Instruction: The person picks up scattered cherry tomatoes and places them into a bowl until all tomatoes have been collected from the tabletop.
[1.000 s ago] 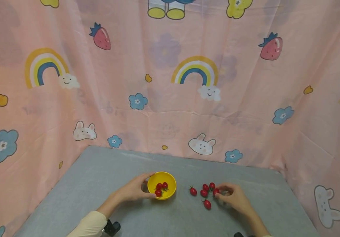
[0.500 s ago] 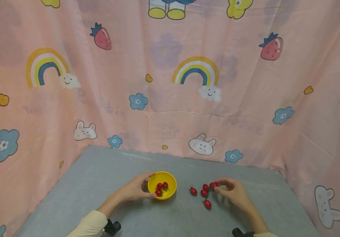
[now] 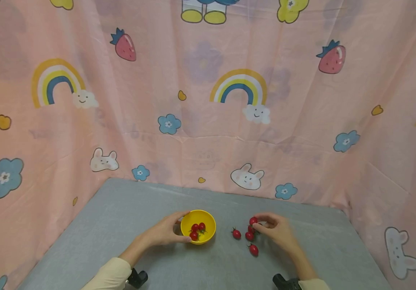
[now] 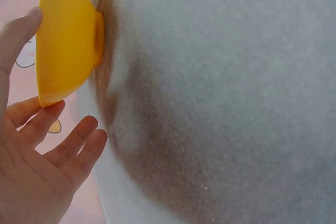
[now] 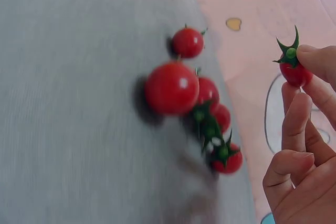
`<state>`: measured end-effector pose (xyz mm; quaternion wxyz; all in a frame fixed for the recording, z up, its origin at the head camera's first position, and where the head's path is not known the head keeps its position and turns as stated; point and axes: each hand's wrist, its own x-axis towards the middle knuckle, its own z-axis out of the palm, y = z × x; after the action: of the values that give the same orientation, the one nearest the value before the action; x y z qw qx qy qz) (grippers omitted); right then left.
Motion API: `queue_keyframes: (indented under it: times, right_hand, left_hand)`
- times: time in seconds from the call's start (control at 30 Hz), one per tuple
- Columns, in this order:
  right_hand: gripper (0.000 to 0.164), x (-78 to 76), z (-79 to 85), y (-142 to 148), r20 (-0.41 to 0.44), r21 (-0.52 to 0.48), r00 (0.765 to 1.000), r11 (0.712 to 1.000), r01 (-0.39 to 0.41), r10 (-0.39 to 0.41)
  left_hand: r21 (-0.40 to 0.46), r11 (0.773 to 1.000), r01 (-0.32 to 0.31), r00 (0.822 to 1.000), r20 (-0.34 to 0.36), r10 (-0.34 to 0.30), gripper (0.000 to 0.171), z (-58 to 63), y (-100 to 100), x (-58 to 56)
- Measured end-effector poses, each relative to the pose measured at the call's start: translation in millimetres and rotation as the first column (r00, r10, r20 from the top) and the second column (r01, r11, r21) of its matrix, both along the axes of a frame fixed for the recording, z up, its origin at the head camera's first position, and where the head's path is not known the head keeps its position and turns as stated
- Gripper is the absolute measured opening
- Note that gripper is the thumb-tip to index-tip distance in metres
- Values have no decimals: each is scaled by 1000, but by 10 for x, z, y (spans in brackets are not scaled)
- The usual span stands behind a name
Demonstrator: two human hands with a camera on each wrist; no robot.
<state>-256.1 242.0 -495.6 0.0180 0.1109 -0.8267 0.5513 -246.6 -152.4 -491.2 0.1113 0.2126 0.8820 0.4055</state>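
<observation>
My left hand (image 3: 162, 231) holds the yellow bowl (image 3: 209, 224) at its left side, thumb and fingertips on the rim. The bowl stands upright on the table, with 3 cherry tomatoes inside, one of them a red cherry tomato (image 3: 202, 226). Between thumb and fingers, my right hand (image 3: 277, 233) pinches a cherry tomato (image 5: 295, 74); its green calyx shows in the right wrist view. That tomato is raised above several loose cherry tomatoes (image 3: 249, 236) on the table. The right hand partly hides one of them in the head view.
A grey table (image 3: 139, 209) bears everything. One loose tomato (image 3: 236, 234) lies nearest the bowl, another tomato (image 3: 253, 250) closer to the front. Behind and beside the table hangs a pink printed curtain (image 3: 193, 153).
My right hand has taken a cherry tomato from the right of the cluster and moved it left and up, away from the others. The left hand and the bowl have stayed put.
</observation>
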Motion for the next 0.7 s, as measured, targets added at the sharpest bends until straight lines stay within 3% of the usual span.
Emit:
queue_keyframes:
  times: [0.27, 0.7]
  right_hand:
    - [30, -45, 45, -250, -2, -43, 998, 997, -61, 61]
    - [27, -87, 74, -570, -14, -11, 998, 998, -59, 59]
  left_hand:
    - [-11, 1000, -5, 1000, -12, 5, 84, 7, -1, 5]
    - [-14, 1000, -2, 1000, -15, 1, 84, 3, 0, 0]
